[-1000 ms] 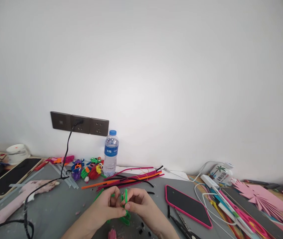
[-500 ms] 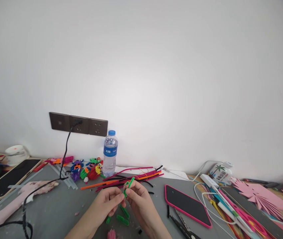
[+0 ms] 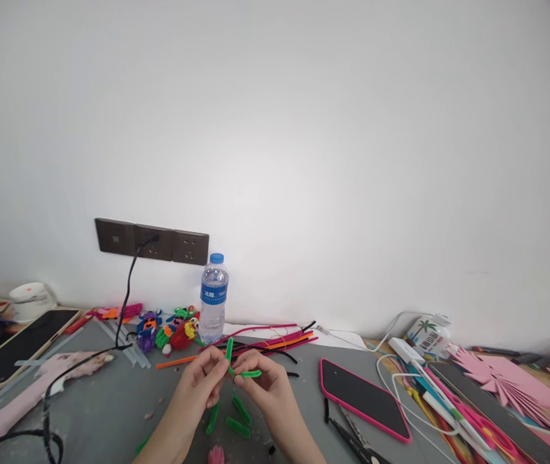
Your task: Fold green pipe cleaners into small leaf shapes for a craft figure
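I hold the bent green stem (image 3: 229, 349) above the counter (image 3: 110, 399); left grip (image 3: 200, 381) and right grip (image 3: 268, 385) each pinch it near the bend, presumably for control. Loose green pieces (image 3: 238, 427) lie below, within reach; scissors (image 3: 348, 439) rest rightward.

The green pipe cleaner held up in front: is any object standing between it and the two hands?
Nothing visible does. The left hand and right hand both touch the green pipe cleaner; a loose green piece lies below.
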`<state>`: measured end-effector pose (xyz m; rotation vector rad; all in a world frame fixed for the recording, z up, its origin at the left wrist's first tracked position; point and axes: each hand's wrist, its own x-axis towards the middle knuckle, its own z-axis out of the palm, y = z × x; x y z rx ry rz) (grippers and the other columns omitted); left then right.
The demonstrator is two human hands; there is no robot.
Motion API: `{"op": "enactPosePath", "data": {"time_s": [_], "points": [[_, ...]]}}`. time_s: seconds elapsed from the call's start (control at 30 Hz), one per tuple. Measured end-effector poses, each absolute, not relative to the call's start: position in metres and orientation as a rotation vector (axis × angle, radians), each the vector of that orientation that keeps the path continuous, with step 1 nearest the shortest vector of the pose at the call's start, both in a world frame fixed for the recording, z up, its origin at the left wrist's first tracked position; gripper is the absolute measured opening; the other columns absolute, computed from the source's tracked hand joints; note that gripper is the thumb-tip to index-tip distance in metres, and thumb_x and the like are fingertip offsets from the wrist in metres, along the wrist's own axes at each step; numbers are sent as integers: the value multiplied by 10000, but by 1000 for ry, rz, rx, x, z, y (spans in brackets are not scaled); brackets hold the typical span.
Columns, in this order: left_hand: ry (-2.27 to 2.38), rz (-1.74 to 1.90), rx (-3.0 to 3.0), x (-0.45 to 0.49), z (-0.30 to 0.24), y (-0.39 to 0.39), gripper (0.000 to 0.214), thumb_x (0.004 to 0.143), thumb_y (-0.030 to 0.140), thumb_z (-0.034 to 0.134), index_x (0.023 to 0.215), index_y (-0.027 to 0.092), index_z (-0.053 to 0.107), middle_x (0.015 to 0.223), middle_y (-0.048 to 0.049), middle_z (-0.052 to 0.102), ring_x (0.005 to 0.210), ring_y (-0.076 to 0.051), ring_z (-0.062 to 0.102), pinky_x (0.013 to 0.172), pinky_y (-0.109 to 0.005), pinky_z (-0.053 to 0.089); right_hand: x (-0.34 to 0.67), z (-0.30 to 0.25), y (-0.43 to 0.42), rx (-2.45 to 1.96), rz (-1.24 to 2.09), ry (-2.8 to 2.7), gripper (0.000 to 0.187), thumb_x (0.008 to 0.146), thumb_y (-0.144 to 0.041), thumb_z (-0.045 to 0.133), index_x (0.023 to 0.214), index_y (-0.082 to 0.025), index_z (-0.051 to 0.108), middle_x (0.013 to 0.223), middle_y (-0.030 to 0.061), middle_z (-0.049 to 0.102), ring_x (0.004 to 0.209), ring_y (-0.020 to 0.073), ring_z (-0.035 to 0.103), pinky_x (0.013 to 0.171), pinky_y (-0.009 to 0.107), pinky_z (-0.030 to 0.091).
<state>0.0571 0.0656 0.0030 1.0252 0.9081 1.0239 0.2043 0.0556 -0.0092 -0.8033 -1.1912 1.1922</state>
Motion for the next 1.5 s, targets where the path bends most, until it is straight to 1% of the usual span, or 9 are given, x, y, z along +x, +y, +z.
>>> {"op": "enactPosePath", "data": {"time_s": [0.13, 0.37, 0.63, 0.77, 0.93, 1.03, 1.3, 1.4, 1.5], "points": [[906, 1010, 1028, 57, -5, 67, 476, 698, 636, 666, 636, 205, 474, 489, 94, 312, 448, -76, 210, 437, -195, 194, 206, -7, 53, -820, 1134, -1269, 127, 723, -312, 762, 717, -194, 716, 765, 43, 632, 778, 193, 578, 720, 296, 448], [849, 1014, 925, 63, -14, 67, 504, 659, 627, 703, 617, 199, 441, 485, 94, 353, 449, -68, 213, 426, -177, 189, 208, -8, 51, -867, 1201, -1329, 160, 740, -325, 750, 730, -171, 707, 719, 26, 619, 693, 158, 537, 653, 267, 407], [880, 978, 1087, 59, 0, 64, 462, 718, 607, 662, 639, 189, 482, 519, 88, 361, 458, -70, 214, 453, -204, 173, 208, -8, 53, -846, 1127, -1257, 182, 752, -352, 732, 738, -180, 675, 741, 33, 623, 699, 168, 541, 645, 272, 432], [864, 851, 1203, 58, 6, 62, 463, 718, 615, 652, 656, 183, 496, 578, 58, 473, 453, -66, 255, 465, -222, 163, 215, -1, 54, -797, 1176, -1274, 167, 744, -338, 742, 725, -190, 668, 716, 21, 608, 680, 164, 538, 644, 276, 438], [780, 709, 1177, 56, 13, 60, 445, 718, 570, 675, 634, 188, 461, 565, 56, 480, 455, -63, 261, 478, -222, 188, 219, 6, 51, -763, 1287, -1261, 141, 722, -313, 766, 699, -197, 689, 803, 35, 617, 761, 178, 555, 686, 281, 441], [788, 668, 1183, 53, 14, 61, 439, 719, 566, 674, 640, 188, 465, 576, 51, 483, 468, -69, 282, 483, -224, 194, 218, 3, 51, -762, 1377, -1203, 148, 700, -312, 787, 711, -191, 702, 776, 31, 647, 740, 170, 568, 694, 277, 443], [811, 673, 1338, 51, 16, 63, 455, 777, 623, 575, 664, 193, 479, 614, 32, 486, 520, -103, 350, 511, -225, 259, 215, -6, 54, -818, 1422, -1016, 190, 642, -309, 829, 681, -178, 698, 681, 3, 647, 635, 134, 546, 649, 253, 447], [833, 705, 1471, 50, 13, 62, 405, 852, 575, 496, 718, 193, 517, 653, 16, 514, 568, -126, 405, 537, -229, 292, 215, -5, 54, -822, 1419, -979, 198, 634, -311, 832, 693, -174, 702, 693, 5, 655, 636, 133, 555, 650, 253, 458], [924, 752, 1686, 51, 9, 61, 315, 881, 479, 499, 743, 198, 529, 646, 29, 482, 602, -141, 440, 542, -227, 290, 216, -6, 55, -854, 1401, -975, 200, 632, -308, 832, 685, -166, 701, 685, 6, 656, 633, 130, 560, 638, 243, 462]]}}
